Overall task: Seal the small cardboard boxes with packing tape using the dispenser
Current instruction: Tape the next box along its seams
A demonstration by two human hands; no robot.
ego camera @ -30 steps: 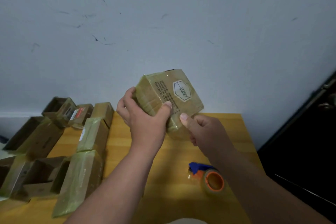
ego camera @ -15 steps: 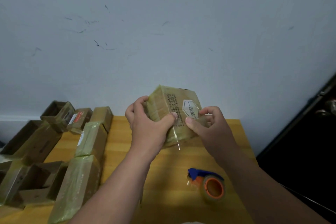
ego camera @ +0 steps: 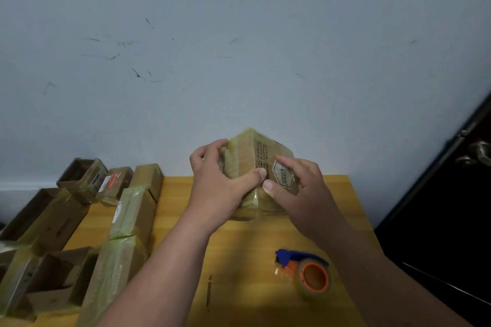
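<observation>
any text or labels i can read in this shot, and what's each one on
None can be read.
Tape-wrapped cardboard box in both hands: column of small black print and a hexagon logo, too blurred.
Brown box with red-and-white label at the back left: label print too small.
Taped box with white sticker: unreadable.

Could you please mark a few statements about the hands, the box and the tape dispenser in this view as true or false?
1. Both hands grip the taped box. True: left hand, right hand.
2. The tape dispenser is in the right hand. False: it lies on the wooden table.
3. More boxes sit at the table's left side. True.
4. The held box is open. False: it is closed and wrapped in tape.
</observation>
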